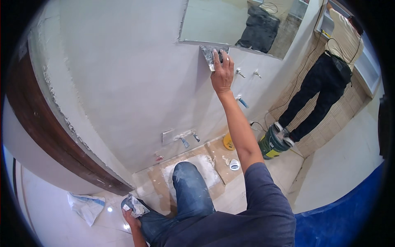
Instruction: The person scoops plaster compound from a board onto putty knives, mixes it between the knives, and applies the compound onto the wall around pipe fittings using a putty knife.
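My right hand point(222, 77) is raised to the white wall point(135, 78), its fingers wrapped round a wide putty knife point(207, 57). The blade, smeared with plaster, lies against the wall just under the lower edge of the mirror point(218, 22). Down at the lower left, my left hand point(131, 217) rests by my knee, closed on a plaster-smeared grey-and-white piece point(138, 207), whose kind I cannot make out. Below my right hand, several pipe fittings stick out of the wall, one with a blue end point(243, 103).
At right, a person point(321, 82) stands on an upturned-looking green bucket point(271, 144). A yellow tub point(228, 142) and a white lid point(234, 165) lie on plaster-spotted cardboard point(214, 164). A white sack point(86, 208) lies near the dark wooden door frame point(49, 119). A cable hangs along the wall.
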A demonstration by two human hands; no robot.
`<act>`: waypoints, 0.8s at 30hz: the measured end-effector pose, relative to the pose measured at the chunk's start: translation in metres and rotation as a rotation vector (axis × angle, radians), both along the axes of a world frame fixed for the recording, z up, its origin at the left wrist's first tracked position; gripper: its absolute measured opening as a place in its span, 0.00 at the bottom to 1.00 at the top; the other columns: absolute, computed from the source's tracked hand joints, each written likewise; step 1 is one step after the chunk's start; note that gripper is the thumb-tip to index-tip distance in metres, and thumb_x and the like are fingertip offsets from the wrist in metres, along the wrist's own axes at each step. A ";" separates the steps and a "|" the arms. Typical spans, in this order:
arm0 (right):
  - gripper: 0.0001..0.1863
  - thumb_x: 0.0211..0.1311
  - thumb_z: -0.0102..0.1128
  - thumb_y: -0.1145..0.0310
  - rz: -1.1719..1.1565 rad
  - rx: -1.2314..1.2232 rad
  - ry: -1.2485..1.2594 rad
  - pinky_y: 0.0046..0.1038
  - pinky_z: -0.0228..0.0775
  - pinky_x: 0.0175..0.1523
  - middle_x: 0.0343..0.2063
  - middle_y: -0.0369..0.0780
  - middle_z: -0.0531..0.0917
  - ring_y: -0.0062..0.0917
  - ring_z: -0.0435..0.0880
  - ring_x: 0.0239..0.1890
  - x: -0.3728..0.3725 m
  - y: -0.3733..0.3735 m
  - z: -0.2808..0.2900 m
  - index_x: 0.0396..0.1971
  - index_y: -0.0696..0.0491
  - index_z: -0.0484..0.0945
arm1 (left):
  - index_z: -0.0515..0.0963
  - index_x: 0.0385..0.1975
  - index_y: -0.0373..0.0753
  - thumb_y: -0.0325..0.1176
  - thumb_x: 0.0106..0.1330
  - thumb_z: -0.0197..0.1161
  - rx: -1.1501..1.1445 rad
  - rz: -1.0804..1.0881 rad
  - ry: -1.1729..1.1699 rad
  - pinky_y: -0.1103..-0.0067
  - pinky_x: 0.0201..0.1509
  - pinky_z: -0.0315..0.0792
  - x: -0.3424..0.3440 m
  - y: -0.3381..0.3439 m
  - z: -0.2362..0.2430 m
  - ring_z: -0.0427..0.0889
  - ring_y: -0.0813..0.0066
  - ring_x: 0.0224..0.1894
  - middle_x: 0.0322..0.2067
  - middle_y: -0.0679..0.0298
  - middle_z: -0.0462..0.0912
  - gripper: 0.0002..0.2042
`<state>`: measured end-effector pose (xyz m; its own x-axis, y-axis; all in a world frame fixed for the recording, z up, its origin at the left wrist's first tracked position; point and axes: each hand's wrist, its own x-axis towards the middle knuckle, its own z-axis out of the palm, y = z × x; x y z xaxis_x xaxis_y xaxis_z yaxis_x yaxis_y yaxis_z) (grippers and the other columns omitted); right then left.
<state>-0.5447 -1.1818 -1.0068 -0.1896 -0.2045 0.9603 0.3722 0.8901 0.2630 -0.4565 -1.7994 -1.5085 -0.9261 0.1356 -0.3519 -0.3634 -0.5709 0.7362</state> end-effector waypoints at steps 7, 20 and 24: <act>0.37 0.56 0.59 0.79 -0.043 -0.162 -0.058 0.43 0.63 0.67 0.64 0.45 0.73 0.45 0.70 0.63 0.001 -0.025 -0.057 0.70 0.48 0.71 | 0.62 0.71 0.35 0.25 0.64 0.53 -0.038 0.047 -0.070 0.72 0.57 0.75 0.000 0.004 -0.002 0.78 0.70 0.49 0.52 0.62 0.77 0.32; 0.22 0.73 0.49 0.61 0.016 -1.127 0.148 0.50 0.69 0.60 0.46 0.56 0.84 0.55 0.81 0.53 0.052 0.025 -0.018 0.56 0.62 0.77 | 0.68 0.65 0.36 0.25 0.62 0.53 0.002 0.032 -0.018 0.69 0.55 0.77 -0.002 0.001 0.004 0.80 0.66 0.49 0.49 0.61 0.78 0.27; 0.25 0.71 0.48 0.56 -0.009 -1.200 0.226 0.49 0.68 0.62 0.47 0.57 0.84 0.55 0.80 0.57 0.049 0.080 0.021 0.55 0.62 0.78 | 0.68 0.65 0.36 0.25 0.63 0.52 0.026 0.020 -0.010 0.69 0.56 0.77 -0.001 0.017 0.006 0.80 0.66 0.50 0.50 0.61 0.79 0.27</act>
<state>-0.4961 -1.1018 -0.9861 0.0093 0.8349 0.5503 0.3105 0.5207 -0.7953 -0.4571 -1.7825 -1.5021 -0.9254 0.1262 -0.3573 -0.3585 -0.5974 0.7174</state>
